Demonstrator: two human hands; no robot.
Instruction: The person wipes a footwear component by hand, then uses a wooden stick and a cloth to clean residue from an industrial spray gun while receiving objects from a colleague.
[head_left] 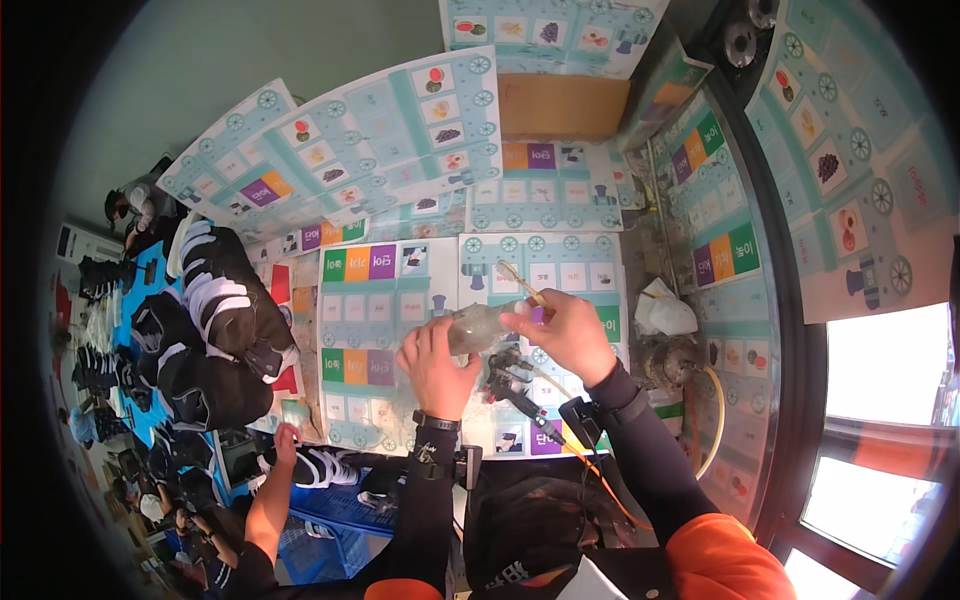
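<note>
My left hand point(440, 368) is wrapped round a cloudy, translucent bottle point(477, 330) lying tilted over the table. My right hand point(568, 338) is closed on a thin, light-brown stick point(521, 280), perhaps a brush handle; its thumb and fingertips reach to the bottle's right end. Whether the stick's other end enters the bottle is hidden by the fingers. Just below both hands, a dark spray-gun-like tool point(510, 378) rests on the table, with a black handle toward me. Printed boards point(390, 310) in pale blue cover the work surface.
Black and white shoes or uppers point(225, 310) are piled at the left. Another person's hand point(287, 440) reaches in beside them. A blue plastic crate point(330, 530) stands lower left. An orange hose point(615, 495) runs by my right arm; a yellow hose point(718, 420) curves beside a round container point(668, 362).
</note>
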